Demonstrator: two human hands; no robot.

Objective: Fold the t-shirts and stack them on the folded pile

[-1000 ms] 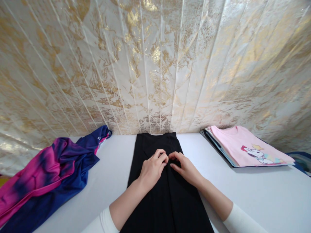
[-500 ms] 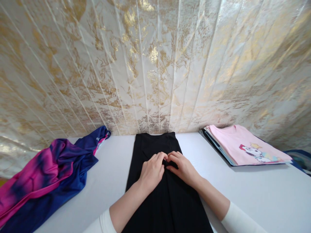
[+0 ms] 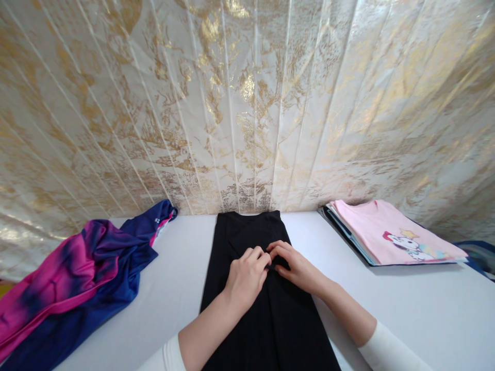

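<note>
A long black garment (image 3: pixel 247 330) lies face down in the middle, its sides folded in and a shallow curved edge, like a neckline, at the far end. My left hand (image 3: pixel 248 273) rests on it with curled fingers, pinching a bit of the dark cloth. Right beside it, my right hand (image 3: pixel 296 265) also pinches the fabric between thumb and fingers. The fingertips of both hands nearly meet, and a small raised fold of cloth shows between them. The exact grip is partly hidden by the fingers.
A crumpled pink and navy garment (image 3: pixel 88 278) lies at the left on the white table surface (image 3: pixel 174 299). A stack of folded clothes stands at the right, topped by a pink T-shirt (image 3: pixel 386 232) with a cartoon print. A gold-patterned curtain (image 3: pixel 247 129) hangs behind.
Both hands have shifted slightly to the right in the picture, my left a little lower. Their fingers still pinch the black cloth. The other clothes have stayed put.
</note>
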